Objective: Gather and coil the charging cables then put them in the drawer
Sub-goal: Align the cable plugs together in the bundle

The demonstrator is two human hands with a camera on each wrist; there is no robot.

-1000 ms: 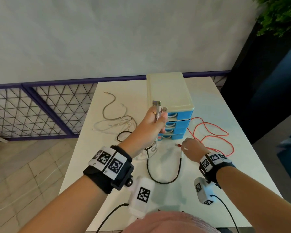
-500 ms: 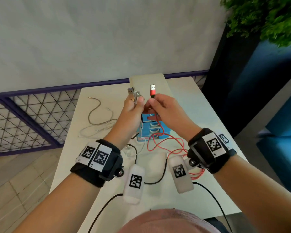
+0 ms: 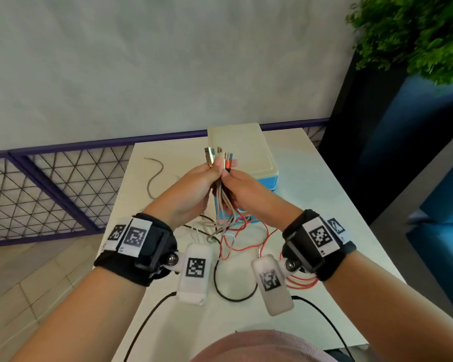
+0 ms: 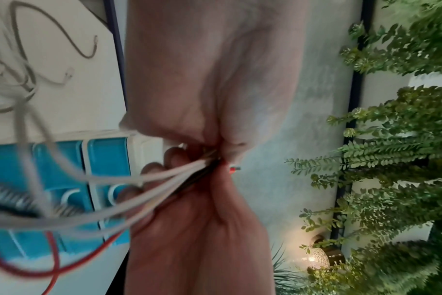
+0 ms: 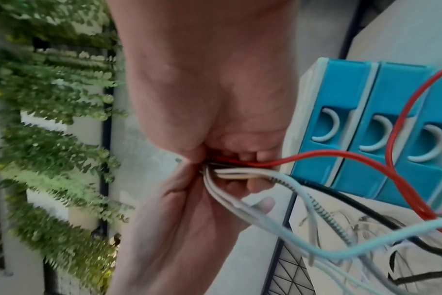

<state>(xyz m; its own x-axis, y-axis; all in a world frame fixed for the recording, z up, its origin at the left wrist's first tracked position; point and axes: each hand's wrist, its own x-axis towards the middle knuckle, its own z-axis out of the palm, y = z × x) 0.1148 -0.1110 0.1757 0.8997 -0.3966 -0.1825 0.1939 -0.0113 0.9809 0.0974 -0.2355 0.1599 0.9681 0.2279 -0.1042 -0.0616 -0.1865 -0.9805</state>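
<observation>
Both hands meet above the white table (image 3: 322, 184), in front of the blue-and-cream drawer unit (image 3: 242, 150). My left hand (image 3: 194, 186) grips a bundle of charging cables (image 3: 221, 199) just below their plugs (image 3: 212, 155), which stick up. My right hand (image 3: 242, 189) pinches the red cable's plug (image 3: 228, 162) against that bundle. White, grey and black cables (image 4: 149, 177) hang from the left hand's grip; the red cable (image 5: 290, 157) trails down to loops (image 3: 246, 244) on the table. The drawers (image 5: 381, 127) are shut.
A grey cable end (image 3: 154, 176) lies loose on the table's left side, and a black cable (image 3: 233, 293) loops near the front edge. A purple mesh railing (image 3: 50, 184) stands left, a dark planter with green foliage (image 3: 416, 35) right.
My right hand lifted the red plug off the table and brought it against the plugs held in my left hand. Both hands now meet on one bundle.
</observation>
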